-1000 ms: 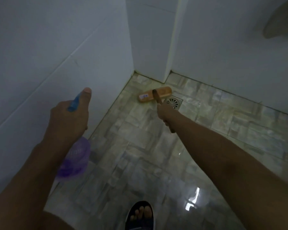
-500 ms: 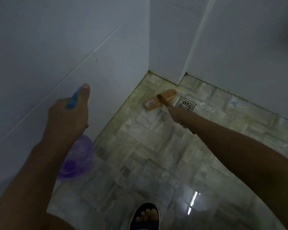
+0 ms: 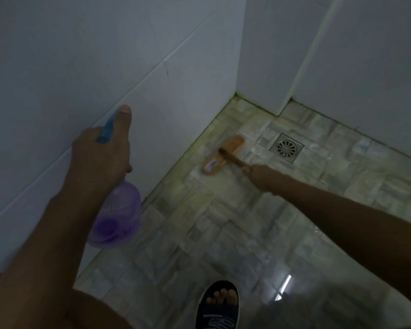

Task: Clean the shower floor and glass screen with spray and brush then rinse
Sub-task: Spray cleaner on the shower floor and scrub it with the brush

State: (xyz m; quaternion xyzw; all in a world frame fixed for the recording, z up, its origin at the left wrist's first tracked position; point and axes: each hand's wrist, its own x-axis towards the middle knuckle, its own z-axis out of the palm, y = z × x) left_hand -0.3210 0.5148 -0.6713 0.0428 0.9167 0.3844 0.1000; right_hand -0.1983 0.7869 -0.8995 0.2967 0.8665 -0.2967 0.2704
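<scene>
Shower floor [image 3: 223, 222]: brush [image 3: 223, 155] shifted off drain [image 3: 287, 147] toward wall seam, ahead of my R hand [image 3: 256, 173] clamped on handle; L hand [image 3: 102, 153] gripping spray bottle [image 3: 119, 217], so scrubbing ongoing.

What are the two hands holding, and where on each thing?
The left hand grips the purple spray bottle at its neck, thumb along the blue trigger head. The right hand holds the orange brush by its handle.

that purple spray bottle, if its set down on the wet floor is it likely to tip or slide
The spray bottle looks wide and rounded at the base, so it would probably stand rather than tip. It seems translucent plastic, with liquid pooled low, so likely light. The floor shines wet, so a nudge might slide it. The left hand grips its neck now.
</scene>
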